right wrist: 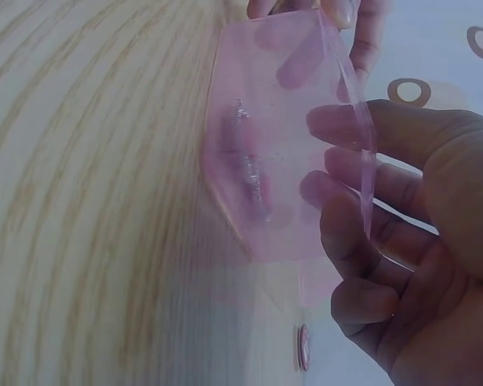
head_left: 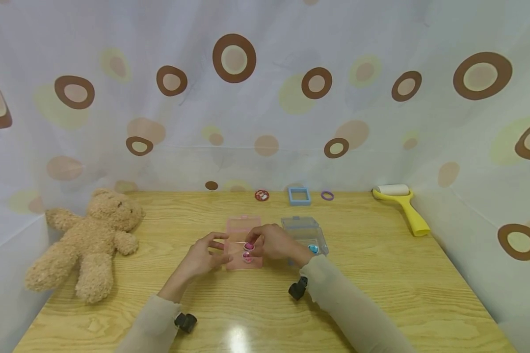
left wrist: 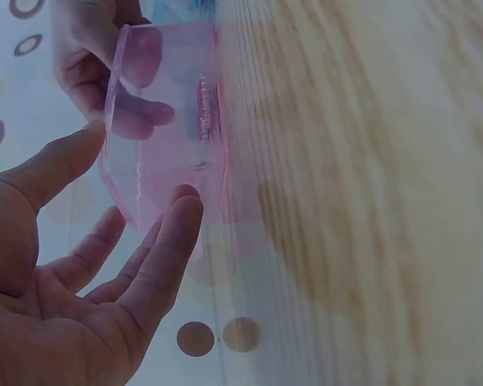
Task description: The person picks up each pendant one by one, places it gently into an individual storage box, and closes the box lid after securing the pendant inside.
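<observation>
A see-through pink box (head_left: 244,223) stands with its lid raised. On its floor lie two pink gem-like pieces with pale rims, the rear gem (head_left: 249,246) and the front gem (head_left: 247,256). My right hand (head_left: 274,241) reaches over the right wall, with fingertips (right wrist: 326,122) inside the box above the gems and nothing pinched between them. My left hand (head_left: 203,255) lies along the left side, thumb near the front rim and fingers spread loosely, fingertips (left wrist: 185,195) right at the wall. Partly behind my right wrist is an uncovered clear bluish box (head_left: 300,222) with a blue gem (head_left: 313,249).
A plush bear (head_left: 92,238) lies at the left. Along the back edge are a red patterned disc (head_left: 262,195), a light blue square frame (head_left: 299,203) and a purple ring (head_left: 327,195). A yellow-handled lint roller (head_left: 411,215) lies at the right. Patterned cloth surrounds the wooden table (head_left: 380,284).
</observation>
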The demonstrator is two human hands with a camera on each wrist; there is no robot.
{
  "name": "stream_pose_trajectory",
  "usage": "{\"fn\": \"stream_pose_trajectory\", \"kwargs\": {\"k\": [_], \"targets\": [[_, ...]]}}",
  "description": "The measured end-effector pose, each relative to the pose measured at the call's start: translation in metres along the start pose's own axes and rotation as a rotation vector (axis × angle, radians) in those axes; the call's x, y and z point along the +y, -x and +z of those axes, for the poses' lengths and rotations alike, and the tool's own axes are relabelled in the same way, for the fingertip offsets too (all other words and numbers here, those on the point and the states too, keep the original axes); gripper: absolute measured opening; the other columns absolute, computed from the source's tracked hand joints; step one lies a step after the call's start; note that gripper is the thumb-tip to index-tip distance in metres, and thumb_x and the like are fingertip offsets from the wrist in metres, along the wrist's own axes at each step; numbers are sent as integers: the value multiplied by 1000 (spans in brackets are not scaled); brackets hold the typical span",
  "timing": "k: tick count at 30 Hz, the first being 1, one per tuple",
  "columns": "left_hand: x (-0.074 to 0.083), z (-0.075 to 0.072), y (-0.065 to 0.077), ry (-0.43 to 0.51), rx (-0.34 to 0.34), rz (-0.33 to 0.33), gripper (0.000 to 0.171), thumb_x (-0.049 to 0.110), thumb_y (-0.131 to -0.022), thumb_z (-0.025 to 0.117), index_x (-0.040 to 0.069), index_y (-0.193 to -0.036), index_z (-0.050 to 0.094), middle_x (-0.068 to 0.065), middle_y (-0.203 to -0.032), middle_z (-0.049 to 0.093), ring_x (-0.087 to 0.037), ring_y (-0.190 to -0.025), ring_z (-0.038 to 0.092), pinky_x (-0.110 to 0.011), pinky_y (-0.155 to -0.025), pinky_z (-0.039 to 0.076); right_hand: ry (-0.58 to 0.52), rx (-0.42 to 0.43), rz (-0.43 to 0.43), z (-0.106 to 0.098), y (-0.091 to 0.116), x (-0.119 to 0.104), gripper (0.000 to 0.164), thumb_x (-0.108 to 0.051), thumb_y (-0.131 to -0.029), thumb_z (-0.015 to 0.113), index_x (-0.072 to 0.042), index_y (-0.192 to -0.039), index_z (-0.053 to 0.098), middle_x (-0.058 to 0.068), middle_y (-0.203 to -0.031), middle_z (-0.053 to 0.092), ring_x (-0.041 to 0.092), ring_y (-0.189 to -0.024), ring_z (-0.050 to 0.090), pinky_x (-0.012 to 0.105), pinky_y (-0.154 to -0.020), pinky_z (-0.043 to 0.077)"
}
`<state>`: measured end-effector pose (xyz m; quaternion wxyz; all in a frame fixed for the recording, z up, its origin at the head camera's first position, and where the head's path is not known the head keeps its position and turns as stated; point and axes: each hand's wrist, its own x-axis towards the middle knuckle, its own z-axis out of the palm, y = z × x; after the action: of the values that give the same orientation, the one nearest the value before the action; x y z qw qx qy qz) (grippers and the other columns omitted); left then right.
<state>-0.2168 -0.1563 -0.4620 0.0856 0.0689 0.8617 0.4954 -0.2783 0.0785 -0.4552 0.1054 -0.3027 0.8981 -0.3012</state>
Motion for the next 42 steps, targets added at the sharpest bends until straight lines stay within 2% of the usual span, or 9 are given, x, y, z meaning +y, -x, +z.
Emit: {"fn": "stream_pose_trajectory", "kwargs": {"k": [6, 13, 20, 24, 34, 39, 42], "targets": [[0, 0, 0, 6, 3, -4, 60, 18, -87, 78, 8, -140, 52, -22, -126, 62, -30, -103, 67, -37, -76, 58, -88, -8, 7, -5, 3, 0, 23, -24, -87, 78, -14, -107, 72, -2, -99, 71, 12, -77, 60, 29, -68, 50], [0, 0, 0, 23, 1, -17, 60, 18, -87, 78, 9, -140, 52, -23, -127, 61, -30, -102, 67, -36, -74, 59, -99, 13, -6, -13, 4, 3, 26, -26, -92, 73, -12, -113, 70, -3, -101, 70, 15, -85, 62, 29, -73, 52], [1, 0, 0, 4, 7, -15, 59, 17, -87, 78, 8, -140, 53, -22, -126, 62, -30, -104, 67, -37, -76, 59, -84, 61, -22, -19, 3, 3, 19, -22, -96, 67, -11, -111, 70, 0, -101, 70, 19, -93, 63, 30, -79, 50], [0, 0, 0, -10, 8, -7, 60, 18, -87, 78, 8, -140, 53, -22, -126, 62, -30, -103, 67, -38, -78, 59, -89, 97, 6, -23, 3, 4, 18, -26, -97, 66, -14, -110, 70, -2, -101, 70, 17, -93, 63, 30, -80, 50], [0, 0, -1, -12, 8, -6, 60, 17, -87, 78, 8, -140, 52, -23, -125, 62, -32, -104, 67, -38, -77, 59, -163, 137, 117, -25, -1, 7, 26, -29, -98, 64, -11, -117, 68, 1, -103, 69, 14, -78, 60, 29, -68, 49], [1, 0, -1, -11, 9, -4, 60, 17, -87, 78, 8, -140, 52, -23, -125, 62, -32, -105, 67, -38, -77, 59, -133, 166, 135, -25, -3, 9, 25, -27, -98, 64, -10, -116, 69, 2, -103, 70, 16, -87, 62, 31, -71, 49], [1, 1, -1, -15, 14, -8, 60, 17, -87, 79, 8, -140, 53, -23, -125, 63, -32, -105, 67, -39, -78, 59, -135, 158, 146, -26, -3, 9, 25, -27, -97, 64, -11, -116, 69, 3, -103, 71, 17, -84, 65, 31, -71, 50]]}}
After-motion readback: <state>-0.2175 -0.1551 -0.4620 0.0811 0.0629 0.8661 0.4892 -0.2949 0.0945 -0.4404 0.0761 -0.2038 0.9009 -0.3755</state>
